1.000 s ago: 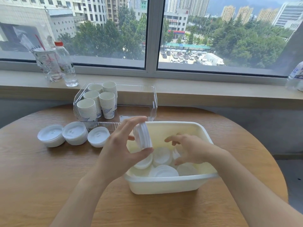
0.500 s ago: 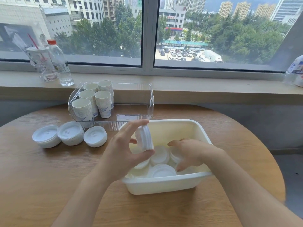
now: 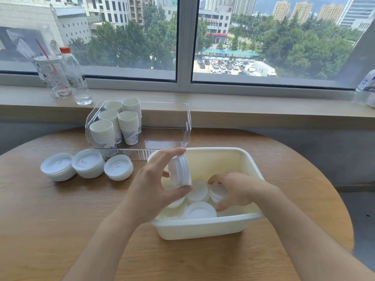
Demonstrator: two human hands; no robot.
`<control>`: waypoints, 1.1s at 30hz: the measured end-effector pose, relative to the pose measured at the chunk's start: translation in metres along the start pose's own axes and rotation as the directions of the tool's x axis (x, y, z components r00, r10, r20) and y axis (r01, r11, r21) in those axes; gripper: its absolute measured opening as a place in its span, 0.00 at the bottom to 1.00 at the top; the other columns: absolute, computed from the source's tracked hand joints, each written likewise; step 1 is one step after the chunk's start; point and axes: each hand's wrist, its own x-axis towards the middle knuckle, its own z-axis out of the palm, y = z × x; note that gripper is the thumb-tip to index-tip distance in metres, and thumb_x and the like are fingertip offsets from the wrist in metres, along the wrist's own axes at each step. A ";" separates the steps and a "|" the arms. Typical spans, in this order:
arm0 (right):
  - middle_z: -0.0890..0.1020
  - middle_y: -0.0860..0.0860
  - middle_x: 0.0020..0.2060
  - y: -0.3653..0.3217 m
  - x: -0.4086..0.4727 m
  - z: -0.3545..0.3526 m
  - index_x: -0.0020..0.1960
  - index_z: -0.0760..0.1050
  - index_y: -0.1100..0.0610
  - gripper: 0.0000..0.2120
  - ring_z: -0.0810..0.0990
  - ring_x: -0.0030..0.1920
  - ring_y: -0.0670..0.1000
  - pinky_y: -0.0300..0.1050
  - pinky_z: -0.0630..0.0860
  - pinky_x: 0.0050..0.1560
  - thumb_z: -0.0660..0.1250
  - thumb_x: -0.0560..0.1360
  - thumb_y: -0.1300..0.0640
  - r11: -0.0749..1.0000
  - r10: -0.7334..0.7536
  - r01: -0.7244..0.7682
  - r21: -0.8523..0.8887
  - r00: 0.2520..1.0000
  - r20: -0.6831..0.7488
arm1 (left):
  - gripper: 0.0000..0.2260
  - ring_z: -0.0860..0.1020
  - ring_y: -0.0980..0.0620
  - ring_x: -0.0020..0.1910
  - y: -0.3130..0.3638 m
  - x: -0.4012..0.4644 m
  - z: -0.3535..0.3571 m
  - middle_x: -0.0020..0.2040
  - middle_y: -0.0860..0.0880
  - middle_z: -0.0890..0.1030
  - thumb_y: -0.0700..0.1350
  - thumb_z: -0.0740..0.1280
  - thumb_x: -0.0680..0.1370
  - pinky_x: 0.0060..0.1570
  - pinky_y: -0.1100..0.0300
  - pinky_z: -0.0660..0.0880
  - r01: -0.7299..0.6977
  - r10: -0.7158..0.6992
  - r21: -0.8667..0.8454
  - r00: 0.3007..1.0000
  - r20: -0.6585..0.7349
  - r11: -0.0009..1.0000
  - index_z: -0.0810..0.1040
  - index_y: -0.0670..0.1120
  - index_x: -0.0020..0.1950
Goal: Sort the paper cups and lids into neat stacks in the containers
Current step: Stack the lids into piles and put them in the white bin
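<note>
My left hand (image 3: 156,185) grips a small stack of white lids (image 3: 180,172) on edge, over the left side of the white tub (image 3: 203,230). Loose white lids (image 3: 199,211) lie on the tub's floor. My right hand (image 3: 235,189) reaches down into the tub, fingers curled around a lid (image 3: 217,194) there. Behind the tub stands a clear container (image 3: 187,122) holding several stacks of paper cups (image 3: 113,126) in its left part. Three lid stacks (image 3: 87,165) sit on the table left of the tub.
The round wooden table (image 3: 60,220) ends at a window sill (image 3: 263,110) behind. A plastic bottle (image 3: 75,78) and a drink cup with a red straw (image 3: 50,76) stand on the sill at the left. A white object (image 3: 368,86) sits at the sill's far right.
My right hand has sunk lower into the tub and closed its fingers around a lid. My left hand keeps holding its lid stack in about the same place.
</note>
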 end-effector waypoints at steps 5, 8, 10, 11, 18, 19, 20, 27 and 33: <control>0.77 0.41 0.66 -0.003 -0.012 -0.007 0.76 0.68 0.39 0.41 0.77 0.64 0.41 0.46 0.76 0.68 0.81 0.67 0.36 0.886 -0.087 0.213 0.412 0.949 -0.304 | 0.34 0.74 0.59 0.68 0.001 -0.001 0.000 0.68 0.66 0.74 0.54 0.81 0.71 0.58 0.59 0.79 -0.007 0.007 0.013 1.000 0.014 1.000 0.71 0.63 0.75; 0.78 0.42 0.64 -0.012 -0.020 -0.010 0.72 0.72 0.38 0.38 0.77 0.65 0.38 0.40 0.78 0.66 0.85 0.66 0.45 0.684 -0.182 0.398 0.612 0.905 -0.385 | 0.33 0.74 0.58 0.69 0.001 -0.002 -0.001 0.69 0.66 0.73 0.59 0.77 0.71 0.58 0.57 0.80 -0.014 0.013 0.032 0.999 0.033 0.999 0.71 0.64 0.74; 0.79 0.45 0.65 -0.020 -0.024 -0.013 0.71 0.73 0.40 0.37 0.78 0.66 0.39 0.39 0.80 0.63 0.85 0.66 0.49 0.580 -0.208 0.473 0.664 0.873 -0.440 | 0.33 0.74 0.56 0.69 0.002 -0.002 -0.002 0.69 0.65 0.73 0.60 0.76 0.71 0.58 0.56 0.80 -0.015 0.014 0.029 0.999 0.035 0.999 0.70 0.65 0.74; 0.80 0.46 0.65 -0.025 -0.025 -0.014 0.71 0.73 0.41 0.37 0.78 0.67 0.41 0.40 0.81 0.62 0.86 0.66 0.50 0.540 -0.208 0.501 0.676 0.858 -0.470 | 0.33 0.75 0.56 0.69 0.002 -0.002 -0.003 0.69 0.64 0.73 0.60 0.77 0.71 0.58 0.57 0.80 -0.018 0.017 0.022 0.999 0.035 1.000 0.70 0.65 0.74; 0.82 0.48 0.63 -0.047 -0.026 -0.013 0.69 0.75 0.47 0.35 0.82 0.66 0.49 0.50 0.85 0.54 0.85 0.67 0.56 0.386 -0.221 0.581 0.717 0.812 -0.539 | 0.32 0.76 0.53 0.70 0.011 -0.003 -0.001 0.69 0.61 0.77 0.54 0.80 0.73 0.59 0.65 0.78 -0.022 0.026 -0.109 0.999 0.040 0.994 0.70 0.63 0.74; 0.82 0.48 0.63 -0.048 -0.026 -0.013 0.69 0.75 0.47 0.34 0.82 0.66 0.49 0.50 0.85 0.53 0.85 0.67 0.56 0.385 -0.215 0.580 0.718 0.813 -0.542 | 0.32 0.76 0.53 0.70 0.012 -0.003 -0.002 0.68 0.61 0.77 0.53 0.81 0.73 0.59 0.65 0.78 -0.020 0.025 -0.117 0.999 0.037 0.993 0.71 0.62 0.73; 0.82 0.47 0.63 -0.049 -0.026 -0.013 0.70 0.75 0.47 0.35 0.81 0.66 0.49 0.51 0.86 0.53 0.85 0.67 0.55 0.390 -0.209 0.579 0.716 0.813 -0.544 | 0.32 0.76 0.53 0.70 0.012 -0.003 -0.002 0.68 0.61 0.77 0.53 0.81 0.73 0.59 0.65 0.78 -0.019 0.023 -0.122 0.999 0.037 0.992 0.71 0.62 0.73; 0.83 0.43 0.62 -0.053 -0.029 -0.011 0.70 0.75 0.47 0.34 0.81 0.66 0.47 0.49 0.86 0.52 0.85 0.68 0.55 0.371 -0.204 0.589 0.718 0.806 -0.556 | 0.34 0.76 0.55 0.70 0.014 -0.002 -0.001 0.68 0.62 0.78 0.53 0.83 0.71 0.57 0.69 0.77 -0.014 0.017 -0.128 1.000 0.022 0.992 0.71 0.62 0.73; 0.81 0.46 0.69 -0.040 -0.038 -0.018 0.77 0.71 0.47 0.35 0.78 0.70 0.47 0.51 0.82 0.64 0.80 0.74 0.58 0.321 -0.287 0.546 0.774 0.835 -0.470 | 0.33 0.77 0.53 0.69 0.013 -0.004 -0.002 0.66 0.59 0.80 0.52 0.83 0.70 0.55 0.69 0.78 0.022 -0.024 -0.173 1.000 -0.013 0.985 0.72 0.59 0.71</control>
